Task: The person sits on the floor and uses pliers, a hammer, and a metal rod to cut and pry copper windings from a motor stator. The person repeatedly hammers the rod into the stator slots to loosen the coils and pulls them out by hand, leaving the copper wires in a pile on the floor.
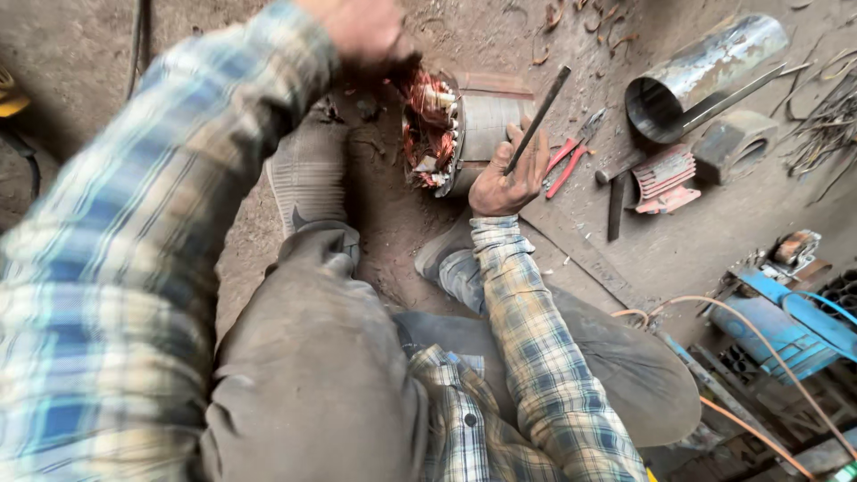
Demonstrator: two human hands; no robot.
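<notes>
On the dirt floor, the right hand (507,178) is clamped around a dark metal rod (539,116) beside the motor core (464,129). Blurred, the left hand (361,31) touches its copper wires (424,125); I cannot tell its grip.

Between the hands, the motor stator (455,134) shows dull grey steel and shiny copper windings (424,125). The right hand (509,174) grips a matt dark metal rod (538,118); the floor (696,232) beyond is rough, dusty.
</notes>
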